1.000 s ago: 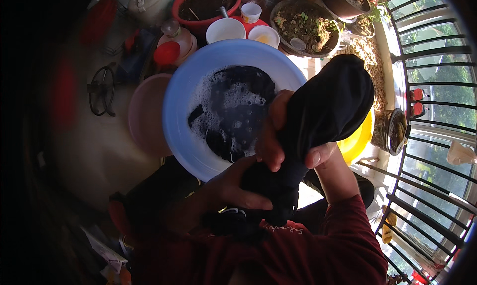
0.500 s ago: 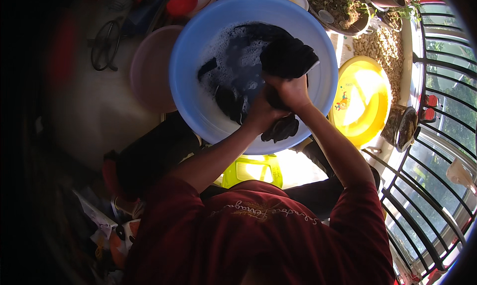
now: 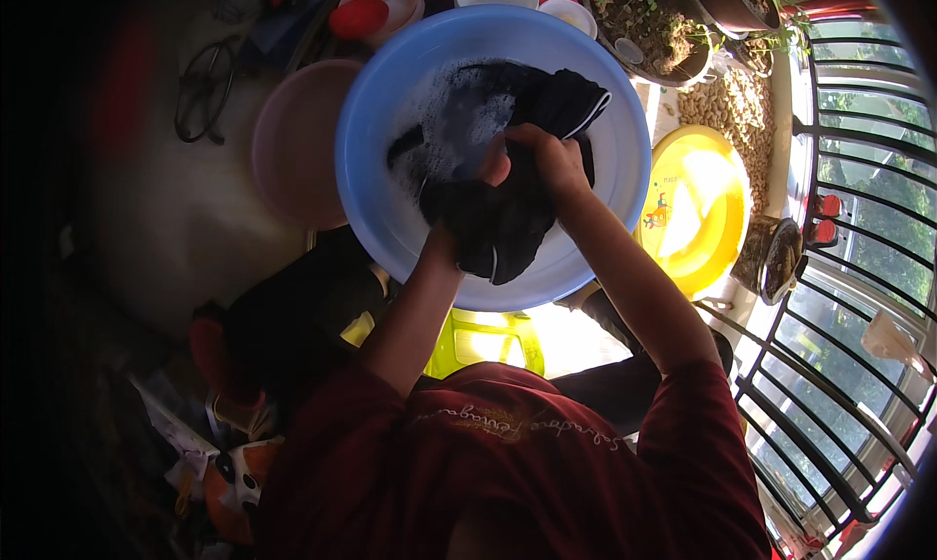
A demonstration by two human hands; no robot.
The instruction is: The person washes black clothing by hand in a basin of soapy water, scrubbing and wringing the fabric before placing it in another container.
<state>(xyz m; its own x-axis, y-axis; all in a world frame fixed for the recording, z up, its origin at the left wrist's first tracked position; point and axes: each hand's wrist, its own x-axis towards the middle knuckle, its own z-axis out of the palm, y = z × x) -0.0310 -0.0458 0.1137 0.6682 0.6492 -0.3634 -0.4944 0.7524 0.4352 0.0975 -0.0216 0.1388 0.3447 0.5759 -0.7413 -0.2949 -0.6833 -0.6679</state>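
A black garment with white piping (image 3: 512, 214) is stretched between my two hands over a large blue basin (image 3: 348, 184). My left hand (image 3: 496, 166) is mostly covered by the cloth draped over it; only a thumb or fingertip area shows, closed on the fabric. On the other side, my right hand (image 3: 551, 160) is closed around a bunched part of it, with a folded end edged in white sticking out beyond the fingers. Dark soapy water (image 3: 464, 121) with foam lies in the basin, and more dark cloth is partly sunk in it.
A pink basin (image 3: 293, 145) stands left of the blue one, and a yellow basin (image 3: 698, 209) to the right. Potted plants (image 3: 649, 33) and peanuts spread out (image 3: 727, 101) lie at the far right, beside a railing (image 3: 859, 170). A green stool (image 3: 488, 343) is close to me.
My left hand has moved left and is now covered by the cloth. The garment, bunched and twisted before, is spread wider between my hands. The view has shifted slightly.
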